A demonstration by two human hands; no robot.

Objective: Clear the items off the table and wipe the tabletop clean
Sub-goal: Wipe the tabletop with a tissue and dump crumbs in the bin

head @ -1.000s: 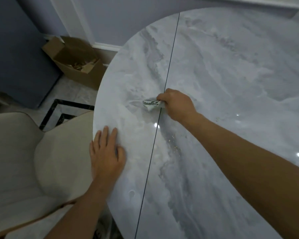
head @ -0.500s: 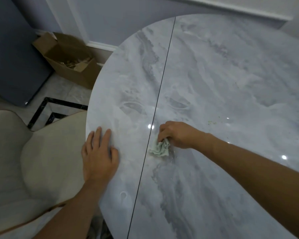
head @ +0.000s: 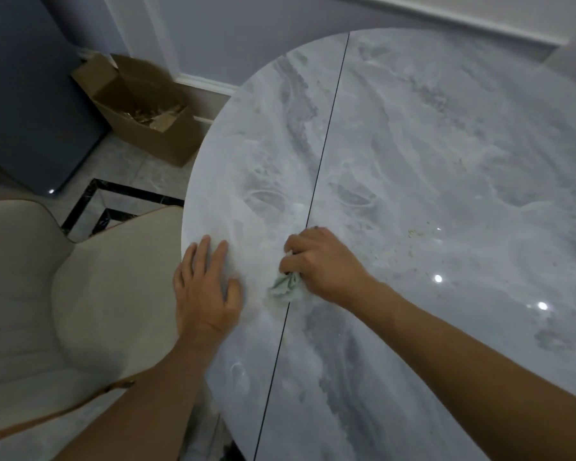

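The right hand (head: 316,264) is squeezing a little green cloth (head: 288,287) down on the round gray table (head: 446,161), by the dark line (head: 326,141). The left hand (head: 205,291) lies flat, fingers straight, near the edge. On the floor, an open brown box (head: 140,108) has brown scraps inside

Cloth (head: 287,287) mostly under right hand (head: 323,264)

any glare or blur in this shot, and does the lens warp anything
Head view: dim, bluish light; a few pinpoint glints on the glossy marble tabletop; the right hand and its cloth look slightly smeared; the wide-angle lens tilts the wall trim.
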